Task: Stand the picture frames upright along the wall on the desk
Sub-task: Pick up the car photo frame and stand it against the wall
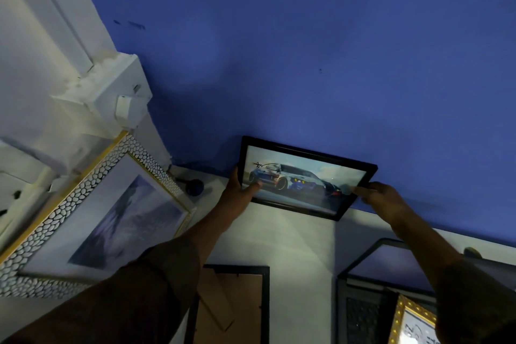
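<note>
Now, the scene by its parts:

Car picture frame [307, 177]: a black-edged frame with a racing-car print, held against the blue wall [307, 50] at the far edge of the white desk [296, 243], tilted so its right end sits lower in view than its left. Whether its lower edge touches the desk cannot be told.

Left hand [241, 190]: closed on the frame's left end; the thumb [252, 186] lies across the glass at the lower left corner, the other fingers wrap behind the left edge, out of sight.

Right hand [384, 200]: pinching the frame's lower right corner; the fingertips [360, 190] press on the front edge, the remaining fingers curl below and behind.

Pebble-pattern frame [92, 220]: large, white and gold, at the left, leaning back towards the white side wall [33, 64], holding a bluish print.

Face-down frame [234, 301]: black, lying flat on the near desk between the two forearms, brown backing board up.

Black frames on the right [371, 288]: near right, partly hidden by the right sleeve; how many are stacked cannot be told.

Gold beaded frame [410, 321]: at the near right edge, resting on the black ones.

Dark round object [195, 186]: small, on the desk in the far corner, just left of the left hand.
</note>
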Tool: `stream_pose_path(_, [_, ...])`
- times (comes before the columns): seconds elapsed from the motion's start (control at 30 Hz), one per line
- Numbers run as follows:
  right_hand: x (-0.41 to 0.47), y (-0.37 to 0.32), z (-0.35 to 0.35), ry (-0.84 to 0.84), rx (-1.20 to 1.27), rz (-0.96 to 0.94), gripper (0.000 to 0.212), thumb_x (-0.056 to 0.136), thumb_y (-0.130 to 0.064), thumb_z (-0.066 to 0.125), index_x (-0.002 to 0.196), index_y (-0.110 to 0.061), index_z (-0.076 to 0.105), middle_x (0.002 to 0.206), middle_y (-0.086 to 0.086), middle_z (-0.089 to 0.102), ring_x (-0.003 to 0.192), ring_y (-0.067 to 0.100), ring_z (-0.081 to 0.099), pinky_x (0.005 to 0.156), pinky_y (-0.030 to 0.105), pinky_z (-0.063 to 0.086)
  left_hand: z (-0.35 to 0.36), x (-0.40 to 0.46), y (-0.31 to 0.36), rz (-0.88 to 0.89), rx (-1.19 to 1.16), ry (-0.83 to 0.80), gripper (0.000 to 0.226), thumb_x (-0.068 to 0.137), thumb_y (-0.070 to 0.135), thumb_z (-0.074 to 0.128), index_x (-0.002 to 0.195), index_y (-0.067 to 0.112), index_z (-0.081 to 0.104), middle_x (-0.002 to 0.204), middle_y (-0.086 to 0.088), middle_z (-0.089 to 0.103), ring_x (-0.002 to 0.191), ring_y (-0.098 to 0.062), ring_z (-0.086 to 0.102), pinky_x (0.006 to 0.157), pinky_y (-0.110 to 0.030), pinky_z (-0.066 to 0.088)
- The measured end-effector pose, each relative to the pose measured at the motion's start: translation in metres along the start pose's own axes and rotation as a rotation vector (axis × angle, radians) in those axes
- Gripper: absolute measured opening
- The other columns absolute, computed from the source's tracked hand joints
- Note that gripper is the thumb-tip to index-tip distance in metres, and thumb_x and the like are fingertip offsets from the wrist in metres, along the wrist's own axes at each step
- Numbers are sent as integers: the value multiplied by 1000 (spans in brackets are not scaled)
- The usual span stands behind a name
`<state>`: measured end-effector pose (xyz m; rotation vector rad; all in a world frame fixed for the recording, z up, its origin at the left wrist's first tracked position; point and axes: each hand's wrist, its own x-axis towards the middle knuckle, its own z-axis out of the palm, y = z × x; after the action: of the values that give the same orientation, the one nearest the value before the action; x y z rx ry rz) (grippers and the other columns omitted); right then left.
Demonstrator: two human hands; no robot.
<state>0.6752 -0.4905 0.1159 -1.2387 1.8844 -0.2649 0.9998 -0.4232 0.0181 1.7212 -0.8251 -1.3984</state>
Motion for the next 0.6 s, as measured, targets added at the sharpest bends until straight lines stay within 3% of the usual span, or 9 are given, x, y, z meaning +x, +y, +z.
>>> stream_pose_path(0.03, [-7, -4, 2, 0, -11, -1, 88, 57, -69, 76, 122, -11, 67, 126, 18, 68, 116, 38, 63, 104, 46, 48, -1, -2, 1, -5, 1, 1, 91, 95, 40, 67, 164, 29, 9, 167, -4, 30, 148, -27, 38, 118, -42, 35])
stream_pose_path(0.13, [-17, -11, 4, 57, -112, -19, 63, 90, -45, 70, 138, -6, 59, 140, 17, 61, 125, 38, 58, 98, 39, 43, -3, -7, 3, -9, -18, 20, 101, 90, 49, 70, 164, 30, 4, 170, -3, 21, 153, -30, 29, 123, -46, 30])
stream_pose_path(0.43, [-45, -8, -12, 170, -125, -260, 63, 94, -44, 67, 143, -7, 53, 144, 16, 61, 131, 38, 56, 107, 44, 43, -5, -62, 2, -21, -117, 85, 97, 95, 43, 67, 164, 28, 1, 172, -3, 14, 155, -28, 25, 123, -45, 27])
stream_pose_path(0.6, [-80, -3, -13, 183, 63, -456, 50, 96, -30, 69, 141, -13, 56, 138, 10, 64, 127, 28, 60, 104, 36, 44, 10, -110, -8, -48, -126, 146, 95, 96, 41, 67, 165, 26, 3, 172, -3, 13, 156, -25, 23, 122, -38, 26])
